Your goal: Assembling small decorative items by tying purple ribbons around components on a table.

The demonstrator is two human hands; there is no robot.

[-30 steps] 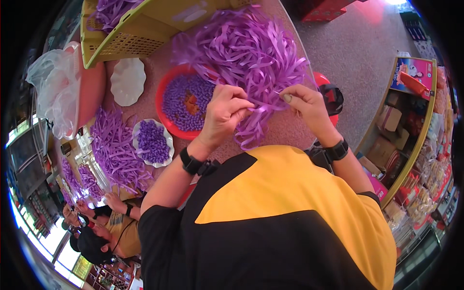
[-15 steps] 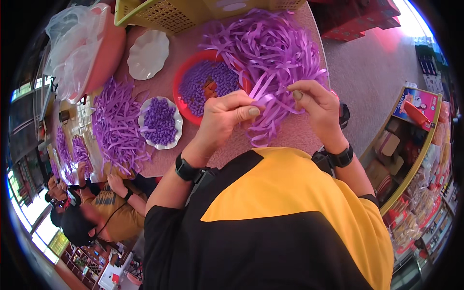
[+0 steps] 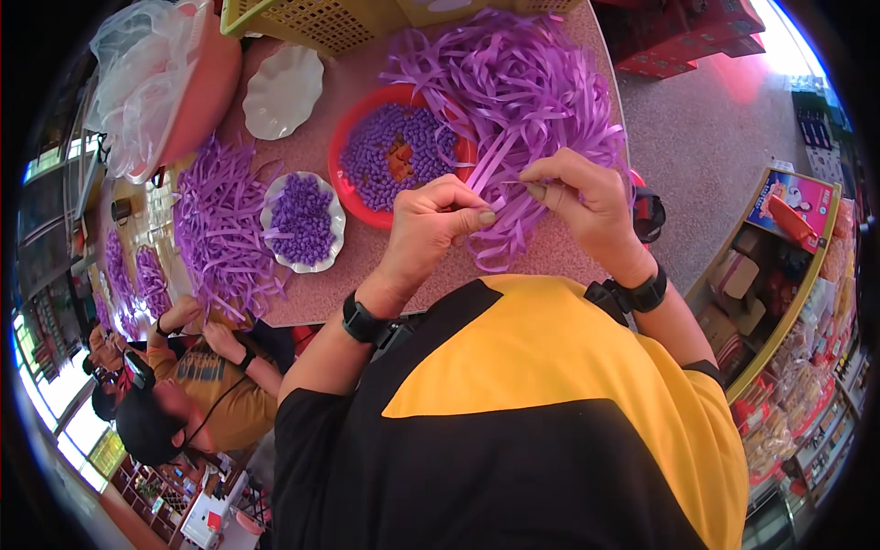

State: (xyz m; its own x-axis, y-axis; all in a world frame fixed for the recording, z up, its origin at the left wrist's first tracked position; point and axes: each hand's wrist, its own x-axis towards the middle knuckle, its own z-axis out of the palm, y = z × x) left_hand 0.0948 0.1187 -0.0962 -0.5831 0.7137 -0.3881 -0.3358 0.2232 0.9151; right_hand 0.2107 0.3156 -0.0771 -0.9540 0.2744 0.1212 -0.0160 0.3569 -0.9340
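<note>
Purple ribbon strip (image 3: 500, 188) is pinched at both ends in my head view: left hand (image 3: 431, 229) and right hand (image 3: 582, 197) each close their grip on it, above the table (image 3: 367, 275), near the red bowl (image 3: 353, 197) of purple pieces.

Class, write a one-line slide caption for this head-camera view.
Left hand and right hand pinch a purple paper strip beside a round red plastic bowl of small purple folded pieces.
</note>
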